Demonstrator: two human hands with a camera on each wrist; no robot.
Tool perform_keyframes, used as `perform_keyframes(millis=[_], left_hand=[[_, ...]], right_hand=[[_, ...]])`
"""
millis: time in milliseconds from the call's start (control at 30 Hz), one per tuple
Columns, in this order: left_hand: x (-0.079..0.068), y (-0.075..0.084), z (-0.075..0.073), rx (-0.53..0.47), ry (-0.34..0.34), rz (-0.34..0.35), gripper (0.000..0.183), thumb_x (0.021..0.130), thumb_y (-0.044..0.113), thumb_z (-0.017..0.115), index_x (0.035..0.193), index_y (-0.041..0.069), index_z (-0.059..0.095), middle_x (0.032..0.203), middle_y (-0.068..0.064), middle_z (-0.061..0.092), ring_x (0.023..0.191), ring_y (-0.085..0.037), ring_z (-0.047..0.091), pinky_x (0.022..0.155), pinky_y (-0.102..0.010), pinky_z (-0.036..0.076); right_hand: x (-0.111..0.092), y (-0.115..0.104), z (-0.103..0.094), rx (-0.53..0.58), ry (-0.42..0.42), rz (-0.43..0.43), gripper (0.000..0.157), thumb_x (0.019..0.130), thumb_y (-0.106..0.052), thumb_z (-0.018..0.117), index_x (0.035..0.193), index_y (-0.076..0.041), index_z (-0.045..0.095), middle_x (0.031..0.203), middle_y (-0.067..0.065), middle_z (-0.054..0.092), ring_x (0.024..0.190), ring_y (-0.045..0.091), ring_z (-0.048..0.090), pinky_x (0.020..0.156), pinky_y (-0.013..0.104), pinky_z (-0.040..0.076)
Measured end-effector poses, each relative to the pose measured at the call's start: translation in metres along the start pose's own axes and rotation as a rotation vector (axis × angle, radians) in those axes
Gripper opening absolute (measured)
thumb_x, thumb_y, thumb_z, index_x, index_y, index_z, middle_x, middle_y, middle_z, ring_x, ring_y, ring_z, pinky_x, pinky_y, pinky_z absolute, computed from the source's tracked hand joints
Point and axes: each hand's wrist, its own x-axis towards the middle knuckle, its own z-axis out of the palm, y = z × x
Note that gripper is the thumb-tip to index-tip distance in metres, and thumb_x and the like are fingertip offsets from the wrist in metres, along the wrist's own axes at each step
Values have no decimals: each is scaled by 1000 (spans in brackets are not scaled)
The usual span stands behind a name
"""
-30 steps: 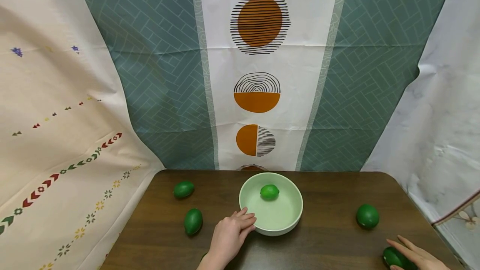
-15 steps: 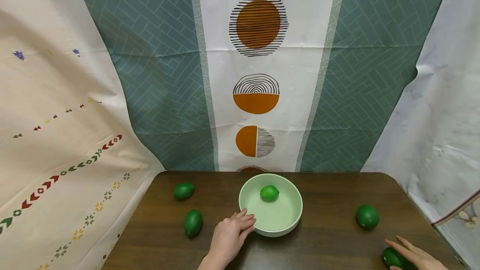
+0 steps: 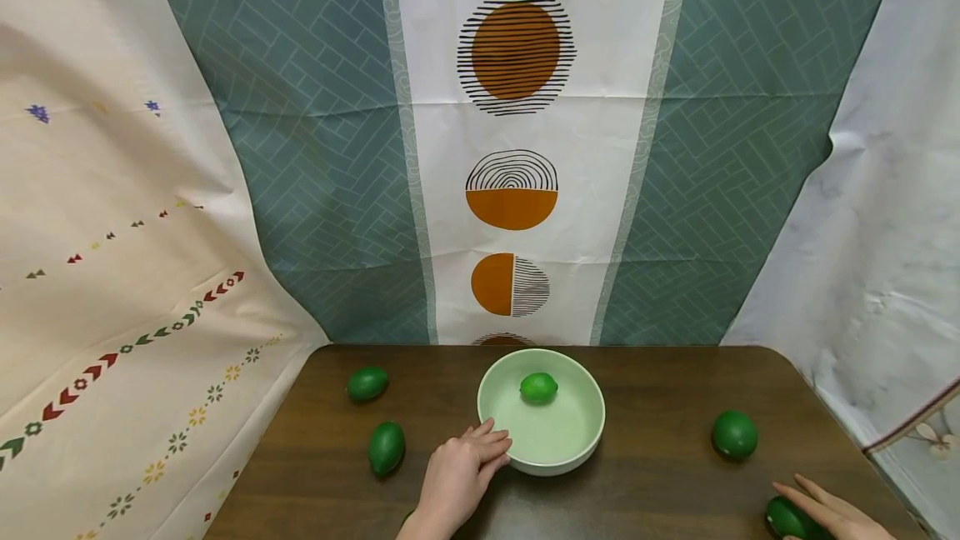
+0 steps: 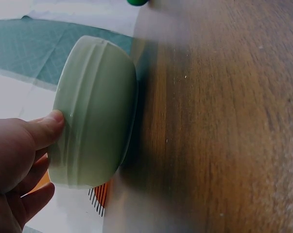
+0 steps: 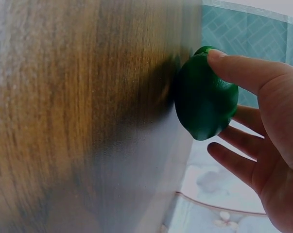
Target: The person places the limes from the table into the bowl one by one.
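Two dark limes (image 3: 386, 447) lie leftmost on the tabletop (image 3: 637, 490); the left hand (image 3: 461, 473) pinches the near-left rim of a pale bowl (image 3: 555, 433), a bright lime (image 3: 538, 388) inside; then a round lime (image 3: 735, 434); near right, the right hand (image 3: 834, 515) grips an oval lime (image 3: 786, 517).

The left grip (image 3: 465, 467) is a bare human hand with slim fingers (image 3: 489, 438) and a smooth, rounded back; behind it the wrist (image 3: 429, 523) narrows, bare as well. Its thumb (image 4: 44, 130) has a blunt, rounded tip. The right grip (image 3: 840, 513) is likewise bare, with slender, round-ended fingers (image 5: 236, 162), a tapering thumb (image 5: 246, 70) and a full, fleshy thumb base (image 5: 281, 119).
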Motion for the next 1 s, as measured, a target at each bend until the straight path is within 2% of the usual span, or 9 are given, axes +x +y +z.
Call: perform_keyframes(millis=[100, 167, 333, 467, 700, 1000], left_hand=[[0, 0, 0, -4, 3, -2, 25, 93, 18, 84, 117, 16, 86, 121, 7, 78, 125, -19, 70, 100, -50, 60], [0, 0, 0, -7, 4, -3, 24, 93, 19, 84, 117, 16, 86, 121, 7, 78, 126, -18, 70, 99, -50, 60], [0, -1, 0, -12, 1, -3, 24, 94, 19, 84, 118, 16, 86, 122, 7, 78, 126, -19, 70, 100, -50, 60], [0, -1, 1, -14, 3, 1, 25, 93, 18, 84, 118, 15, 86, 122, 6, 78, 126, -20, 70, 100, -49, 60], [-1, -1, 0, -8, 6, 5, 24, 94, 19, 84, 118, 16, 86, 121, 7, 78, 126, -18, 70, 99, -50, 60], [0, 0, 1, -6, 2, -1, 24, 93, 19, 84, 118, 15, 86, 121, 7, 78, 126, -18, 70, 100, -49, 60]], right_hand=[[-1, 19, 4, 27, -9, -72, 83, 106, -12, 62, 161, -62, 25, 145, -41, 11, 120, -4, 55, 72, 30, 52], [-2, 24, 6, 30, -7, -86, 79, 108, -15, 60, 163, -60, 24, 146, -40, 9, 122, -4, 55, 72, 30, 53], [-3, 22, 6, 12, -1, -77, 75, 109, -19, 60, 163, -58, 26, 147, -37, 14, 124, -4, 53, 73, 31, 53], [-4, 20, 5, 2, -2, -70, 79, 107, -16, 62, 162, -61, 26, 147, -35, 19, 126, -6, 50, 73, 31, 53], [-5, 21, 6, -28, 12, -85, 88, 106, -15, 63, 158, -68, 16, 146, -36, 19, 126, -9, 48, 72, 30, 52], [-3, 26, 6, 77, -27, -96, 82, 108, -14, 59, 161, -64, 22, 146, -39, 15, 131, -13, 41, 73, 33, 52]])
